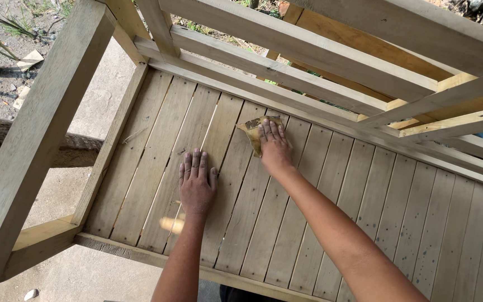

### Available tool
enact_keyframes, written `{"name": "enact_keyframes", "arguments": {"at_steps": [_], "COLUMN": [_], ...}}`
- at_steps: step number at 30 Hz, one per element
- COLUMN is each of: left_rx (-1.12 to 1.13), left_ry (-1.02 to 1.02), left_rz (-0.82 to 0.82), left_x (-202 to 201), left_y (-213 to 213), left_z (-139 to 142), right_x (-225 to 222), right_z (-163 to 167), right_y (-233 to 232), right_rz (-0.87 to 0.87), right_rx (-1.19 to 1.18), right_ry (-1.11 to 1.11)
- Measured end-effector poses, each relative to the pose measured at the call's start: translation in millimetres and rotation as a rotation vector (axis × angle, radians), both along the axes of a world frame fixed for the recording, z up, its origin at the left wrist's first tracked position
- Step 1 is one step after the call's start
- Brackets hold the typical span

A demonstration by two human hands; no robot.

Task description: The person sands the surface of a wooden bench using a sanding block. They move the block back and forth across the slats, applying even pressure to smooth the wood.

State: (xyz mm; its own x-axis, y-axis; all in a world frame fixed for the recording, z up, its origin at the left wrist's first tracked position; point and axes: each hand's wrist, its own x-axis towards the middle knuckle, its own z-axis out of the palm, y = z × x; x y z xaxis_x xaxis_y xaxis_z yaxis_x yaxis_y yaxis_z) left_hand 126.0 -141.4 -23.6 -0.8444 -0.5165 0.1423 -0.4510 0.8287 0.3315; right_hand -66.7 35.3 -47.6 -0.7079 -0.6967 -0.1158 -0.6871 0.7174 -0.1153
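Sandpaper (254, 133) flat under right fingers (269, 131)

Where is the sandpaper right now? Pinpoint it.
In the head view, the sandpaper lies flat under the right hand on the slatted wooden seat, near the backrest rails.

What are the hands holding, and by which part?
Neither grips anything. The right hand presses flat on the near part of a sheet of sandpaper lying on the slatted wooden panel. The left hand rests open on the slats.

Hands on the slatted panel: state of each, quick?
Left hand: open, flat on the wooden slats, holding nothing.
Right hand: open, pressing sandpaper against the slats.
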Motion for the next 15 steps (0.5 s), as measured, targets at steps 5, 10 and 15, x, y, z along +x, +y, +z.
{"name": "enact_keyframes", "arguments": {"at_steps": [5,10,15], "left_rx": [0.002,-0.027,0.001], "left_ry": [0.013,-0.033,-0.017], "left_rz": [0.001,-0.001,-0.007], "left_x": [-1.8,-1.1,1.1], "left_y": [-0.3,-0.1,0.4], "left_z": [-0.1,-1.1,-2.4], "right_x": [36.6,18.0,2.4], "right_z": [1.8,29.7,47.3], "right_y": [23.0,7.5,4.4], "right_rz": [0.147,0.088,0.046], "right_rx": [0.087,0.135,0.03], "right_ry": [0.07,-0.135,-0.047]}}
